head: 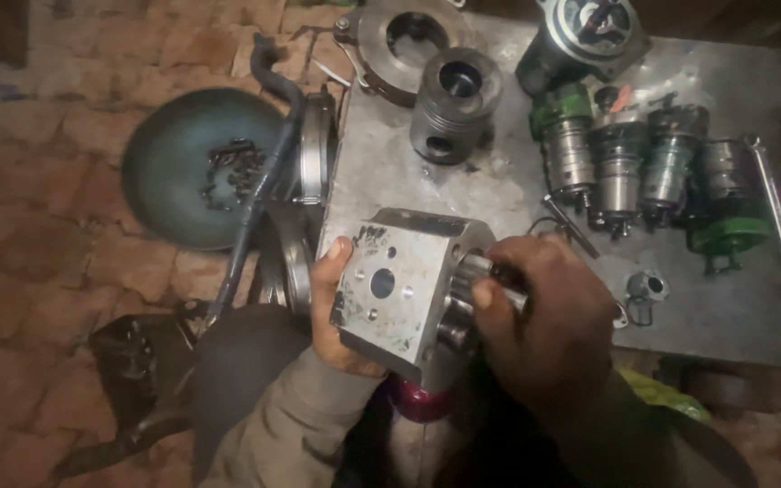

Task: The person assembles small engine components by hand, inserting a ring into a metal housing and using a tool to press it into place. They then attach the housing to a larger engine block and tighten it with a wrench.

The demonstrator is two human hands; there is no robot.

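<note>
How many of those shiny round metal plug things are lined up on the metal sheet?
4: grey cylindrical valve cartridges in a row, at left, next, then, and rightmost with a green base. Others may be hidden.

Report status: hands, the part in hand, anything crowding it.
Left hand cradles the square metal block. Right hand pinches a ribbed cylindrical piece at the block's side opening. Piston and valve assemblies lie apart on the steel plate.

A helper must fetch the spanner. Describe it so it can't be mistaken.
Start at the grey metal sheet on the brick floor and go to its right edge. The spanner lies there beside the green-based cylinder, the only long, thin, silvery tool among stubby round parts.
</note>
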